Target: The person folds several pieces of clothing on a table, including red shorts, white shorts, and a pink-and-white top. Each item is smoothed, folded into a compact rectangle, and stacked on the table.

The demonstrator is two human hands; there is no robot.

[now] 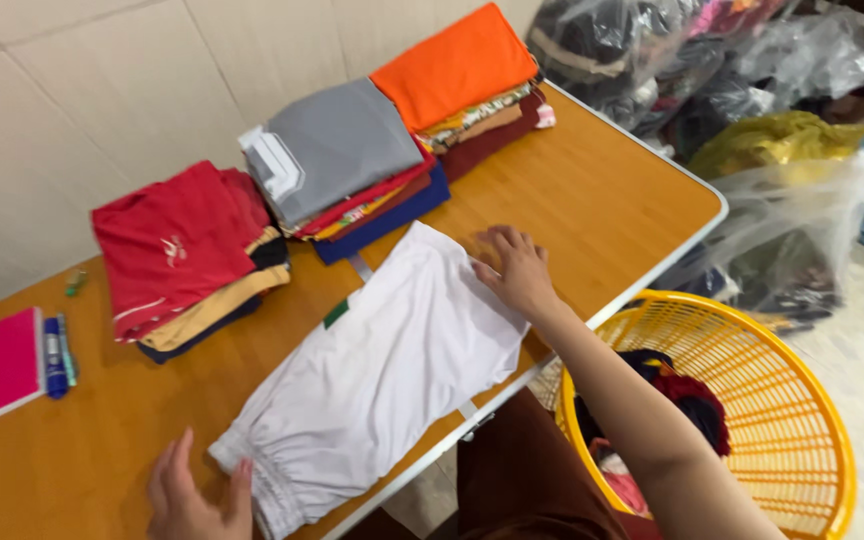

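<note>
Item in hand: one white cotton garment with gathered elastic cuff point(382, 370), spread flat across the wooden folding table point(612, 200), partly folded.

Done, by the look of it: three stacks of folded clothes along the wall, topped red point(177, 245), grey point(337, 150) and orange point(457, 60).

Left, seemingly: more laundry in the yellow plastic basket point(792, 420) beside the table.

Left hand point(192, 495): fingers spread flat, pressing the cuffed end.

Right hand point(517, 270): palm down, fingers splayed on the far edge. Neither grasps anything.
</note>
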